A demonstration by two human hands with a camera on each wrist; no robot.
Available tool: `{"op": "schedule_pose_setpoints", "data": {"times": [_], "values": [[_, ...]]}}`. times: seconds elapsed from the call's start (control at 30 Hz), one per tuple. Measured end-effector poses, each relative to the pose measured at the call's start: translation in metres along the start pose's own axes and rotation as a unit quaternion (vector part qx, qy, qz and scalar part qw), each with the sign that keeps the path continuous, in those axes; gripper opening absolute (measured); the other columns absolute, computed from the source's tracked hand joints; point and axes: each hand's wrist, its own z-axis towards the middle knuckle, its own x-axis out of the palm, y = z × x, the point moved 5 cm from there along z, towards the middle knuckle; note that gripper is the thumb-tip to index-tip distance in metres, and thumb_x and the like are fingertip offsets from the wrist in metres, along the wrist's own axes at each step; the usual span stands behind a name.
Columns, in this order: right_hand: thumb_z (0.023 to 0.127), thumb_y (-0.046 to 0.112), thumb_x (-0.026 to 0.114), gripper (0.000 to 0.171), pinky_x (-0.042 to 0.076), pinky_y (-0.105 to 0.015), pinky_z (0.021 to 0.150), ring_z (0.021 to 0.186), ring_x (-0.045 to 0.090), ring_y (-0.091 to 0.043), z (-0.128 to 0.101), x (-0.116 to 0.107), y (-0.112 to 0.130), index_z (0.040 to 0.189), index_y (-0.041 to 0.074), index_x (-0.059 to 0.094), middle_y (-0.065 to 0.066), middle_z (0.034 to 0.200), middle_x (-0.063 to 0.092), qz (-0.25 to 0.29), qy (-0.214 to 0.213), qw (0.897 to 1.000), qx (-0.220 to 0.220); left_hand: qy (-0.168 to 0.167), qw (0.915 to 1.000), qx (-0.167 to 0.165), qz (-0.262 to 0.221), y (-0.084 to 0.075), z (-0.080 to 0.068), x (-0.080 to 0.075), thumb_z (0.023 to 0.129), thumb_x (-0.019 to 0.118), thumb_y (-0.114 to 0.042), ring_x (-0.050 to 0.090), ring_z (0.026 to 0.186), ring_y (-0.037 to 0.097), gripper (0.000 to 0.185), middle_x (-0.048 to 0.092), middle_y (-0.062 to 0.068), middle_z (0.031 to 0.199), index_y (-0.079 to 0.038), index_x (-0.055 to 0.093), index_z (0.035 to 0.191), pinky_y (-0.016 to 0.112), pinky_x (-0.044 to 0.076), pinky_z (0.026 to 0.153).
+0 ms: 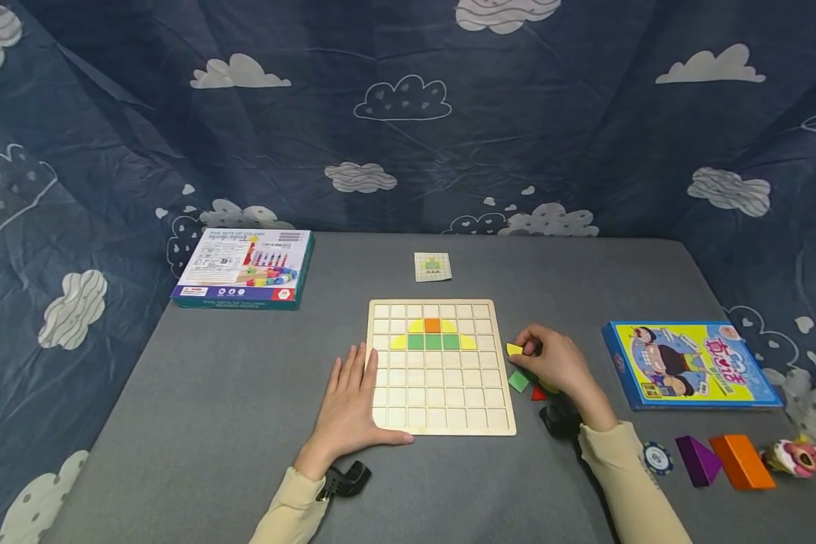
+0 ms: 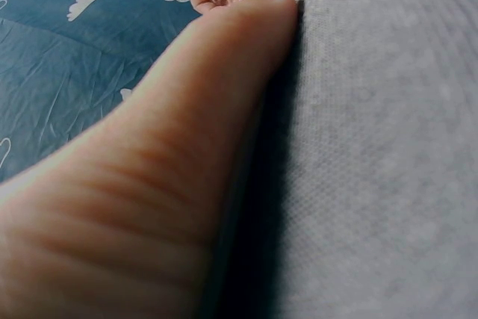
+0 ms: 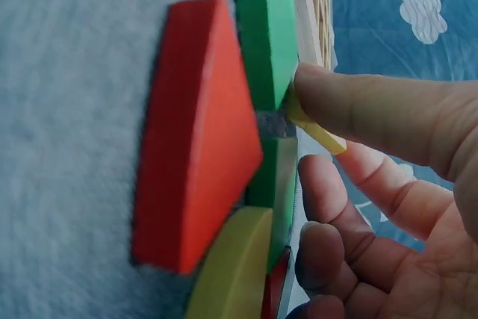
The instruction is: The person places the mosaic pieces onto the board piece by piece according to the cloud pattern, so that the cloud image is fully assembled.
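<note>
A wooden grid board point(image 1: 445, 397) lies on the grey table, with an orange square point(image 1: 432, 325), green squares point(image 1: 433, 342) and rounded yellow pieces point(image 1: 468, 343) in its upper rows. My left hand point(image 1: 347, 404) rests flat along the board's left edge, fingers straight and thumb spread by the near corner. Just right of the board, my right hand point(image 1: 556, 363) pinches a small yellow piece point(image 3: 328, 138) between thumb and forefinger. Loose beneath it are a green piece point(image 1: 519, 381), a red piece point(image 3: 198, 140) and a curved yellow piece point(image 3: 228, 267), partly hidden by that hand in the head view.
A small pattern card point(image 1: 433, 267) lies beyond the board. Boxes stand at the left point(image 1: 245, 264) and right point(image 1: 697, 363). Near the right forearm are a poker chip point(image 1: 656, 458), a purple block point(image 1: 699, 461), an orange block point(image 1: 743, 462) and a figurine point(image 1: 799, 458).
</note>
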Motion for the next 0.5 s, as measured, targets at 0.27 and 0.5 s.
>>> {"op": "schedule_pose_setpoints", "data": {"times": [0.27, 0.5], "values": [[0.080, 0.014, 0.077, 0.018, 0.034, -0.030, 0.052, 0.058, 0.046, -0.016, -0.003, 0.004, 0.005, 0.085, 0.006, 0.062, -0.002, 0.072, 0.055, 0.020, -0.016, 0.999, -0.024, -0.008, 1.0000, 0.002, 0.000, -0.001, 0.001, -0.002, 0.053, 0.068, -0.081, 0.003, 0.142, 0.033, 0.139, 0.012, 0.023, 0.154, 0.002, 0.015, 0.150, 0.048, 0.003, 0.112], [0.080, 0.015, 0.077, 0.018, 0.033, -0.028, 0.049, 0.056, 0.044, -0.016, -0.006, 0.004, 0.012, 0.088, 0.004, 0.065, -0.002, 0.072, 0.057, 0.021, -0.043, 0.998, -0.029, 0.005, 1.0000, -0.005, -0.005, -0.001, 0.001, -0.001, 0.053, 0.066, -0.082, 0.000, 0.143, 0.031, 0.139, 0.009, 0.021, 0.155, 0.001, 0.012, 0.151, 0.048, 0.001, 0.112]]}}
